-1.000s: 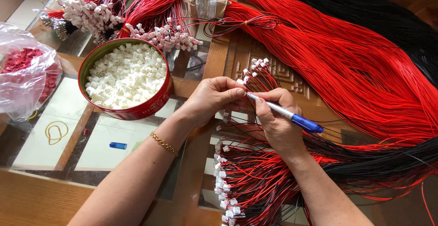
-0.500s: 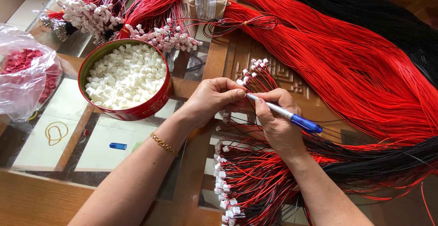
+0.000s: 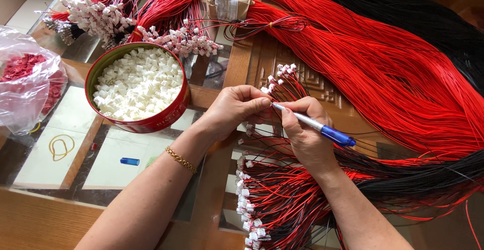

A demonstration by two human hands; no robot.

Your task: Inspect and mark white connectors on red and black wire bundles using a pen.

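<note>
A wooden tabletop [image 3: 30, 219] with glass panels is carrying a red tin of white connectors [image 3: 137, 86] left of the fingers [image 3: 262, 102], a plastic bag [image 3: 27, 81] farther left, a blue cap [image 3: 130, 161] and a rubber band [image 3: 61, 145] lying below-left, and red wire bundles [image 3: 373, 73] spreading right.
</note>
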